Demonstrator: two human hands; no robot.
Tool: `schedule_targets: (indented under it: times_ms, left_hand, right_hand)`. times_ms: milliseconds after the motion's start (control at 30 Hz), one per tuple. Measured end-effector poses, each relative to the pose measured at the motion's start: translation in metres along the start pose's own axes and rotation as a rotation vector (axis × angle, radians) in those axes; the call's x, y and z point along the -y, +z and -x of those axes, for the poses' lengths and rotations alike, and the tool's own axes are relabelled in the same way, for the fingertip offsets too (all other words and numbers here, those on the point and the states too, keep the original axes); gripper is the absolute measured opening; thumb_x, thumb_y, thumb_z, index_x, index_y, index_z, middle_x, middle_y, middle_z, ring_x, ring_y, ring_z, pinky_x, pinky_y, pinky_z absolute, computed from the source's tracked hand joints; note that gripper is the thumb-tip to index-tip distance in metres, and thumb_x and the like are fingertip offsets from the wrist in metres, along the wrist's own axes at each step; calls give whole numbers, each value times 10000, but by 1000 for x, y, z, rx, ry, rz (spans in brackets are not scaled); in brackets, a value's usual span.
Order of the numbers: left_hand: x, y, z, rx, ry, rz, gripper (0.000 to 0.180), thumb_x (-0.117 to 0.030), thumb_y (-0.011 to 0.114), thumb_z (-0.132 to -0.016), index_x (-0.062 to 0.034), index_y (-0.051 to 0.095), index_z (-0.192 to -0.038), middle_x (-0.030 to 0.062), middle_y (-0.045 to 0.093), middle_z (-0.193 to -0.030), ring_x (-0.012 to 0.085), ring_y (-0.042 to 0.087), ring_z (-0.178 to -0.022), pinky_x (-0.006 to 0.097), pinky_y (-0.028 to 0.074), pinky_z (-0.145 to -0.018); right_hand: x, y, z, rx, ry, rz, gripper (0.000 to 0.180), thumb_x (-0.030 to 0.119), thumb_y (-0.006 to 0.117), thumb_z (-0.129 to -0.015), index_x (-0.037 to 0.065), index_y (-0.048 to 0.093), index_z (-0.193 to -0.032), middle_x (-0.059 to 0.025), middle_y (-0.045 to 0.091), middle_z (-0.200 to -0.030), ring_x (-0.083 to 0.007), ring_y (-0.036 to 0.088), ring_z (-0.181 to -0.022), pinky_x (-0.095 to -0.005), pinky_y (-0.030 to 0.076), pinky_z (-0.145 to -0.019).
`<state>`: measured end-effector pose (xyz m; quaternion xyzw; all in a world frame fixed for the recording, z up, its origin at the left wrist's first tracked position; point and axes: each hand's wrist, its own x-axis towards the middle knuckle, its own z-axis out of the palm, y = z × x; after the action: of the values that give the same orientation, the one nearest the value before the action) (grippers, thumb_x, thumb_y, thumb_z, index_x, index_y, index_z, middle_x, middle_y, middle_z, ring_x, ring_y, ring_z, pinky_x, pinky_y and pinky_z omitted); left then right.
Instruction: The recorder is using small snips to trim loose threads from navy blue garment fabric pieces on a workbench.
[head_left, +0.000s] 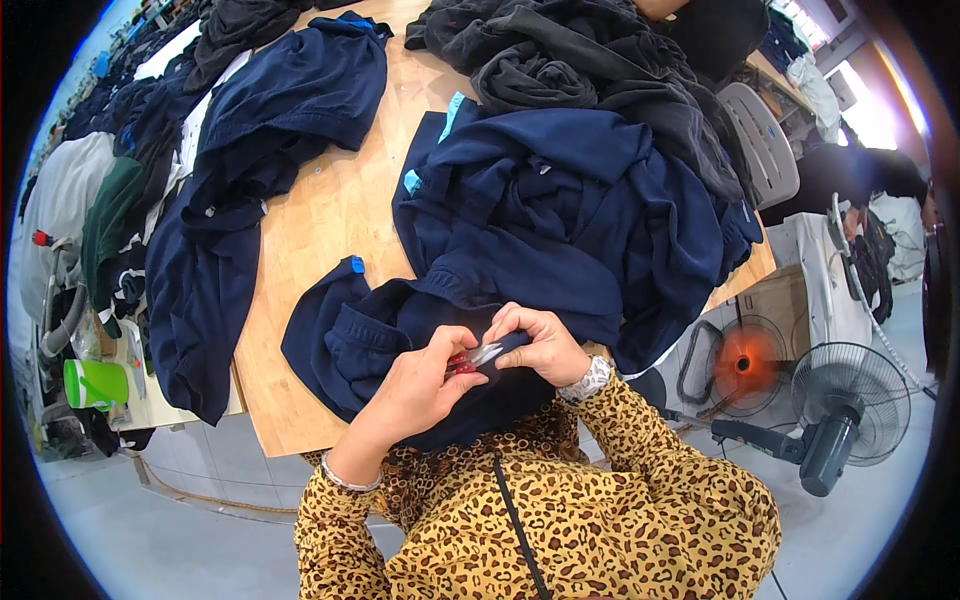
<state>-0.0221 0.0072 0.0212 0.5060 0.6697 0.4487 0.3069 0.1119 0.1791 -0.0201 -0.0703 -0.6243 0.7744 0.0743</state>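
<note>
Red-handled thread snips (483, 355) sit in my left hand (425, 385), whose fingers are closed around the handles. The metal blades point right, toward my right hand (548, 347). That hand pinches an edge of a dark navy garment (390, 318), and the blades are right beside the pinched cloth. Whether they touch it I cannot tell. The garment lies bunched at the near edge of the wooden table (315, 215), with a bright blue tab (357, 265) at its far left end. Its lower part hangs toward my lap.
A large pile of navy garments (590, 210) lies just beyond my hands, with black garments (580, 60) behind it. More navy clothing (290, 90) drapes over the table's left side. A green bucket (95, 384) stands at left, a standing fan (850, 405) and grey chair (760, 140) at right.
</note>
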Motion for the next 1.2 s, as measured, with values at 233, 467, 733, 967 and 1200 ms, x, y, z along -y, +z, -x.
schedule_targets:
  times_ms: [233, 467, 733, 967, 1200]
  left_hand:
    - [-2, -4, -1, 12, -58, 66, 380, -98, 699, -817, -50, 450, -1101, 162, 634, -833, 335, 650, -758, 336, 493, -623]
    - [-6, -6, -1, 27, -77, -16, 397, -107, 704, -808, -56, 449, -1108, 159, 635, -819, 341, 647, -732, 354, 495, -604]
    - [-6, -7, -2, 43, -50, -111, 405, -110, 693, -810, -63, 442, -1124, 170, 648, -821, 353, 652, -748, 380, 503, -605]
    - [-7, -7, -4, 40, -91, -55, 408, -115, 684, -822, -65, 434, -1140, 170, 656, -838, 352, 655, -772, 373, 507, -632]
    - [5, 0, -6, -121, -107, 304, 510, -62, 685, -830, -25, 408, -1257, 123, 630, -952, 175, 634, -837, 279, 499, -709]
  right_hand:
    - [2, 0, 0, -11, -7, 49, 215, -13, 748, -730, 38, 668, -922, -10, 581, -926, -120, 555, -892, -257, 435, -838]
    - [6, 4, 0, -65, 63, 46, 203, 6, 754, -737, 32, 666, -918, -3, 573, -892, -107, 552, -864, -248, 433, -814]
    - [4, 6, -1, -53, 70, 116, 196, 29, 764, -736, 36, 666, -905, 3, 564, -884, -105, 528, -873, -249, 424, -811]
    - [5, 4, -1, -80, 67, 112, 199, 18, 763, -727, 30, 668, -902, -4, 563, -874, -110, 537, -862, -249, 426, -811]
    - [7, 3, 2, -120, 184, -173, 239, 3, 714, -780, 19, 629, -1003, -23, 618, -991, -97, 564, -943, -242, 443, -850]
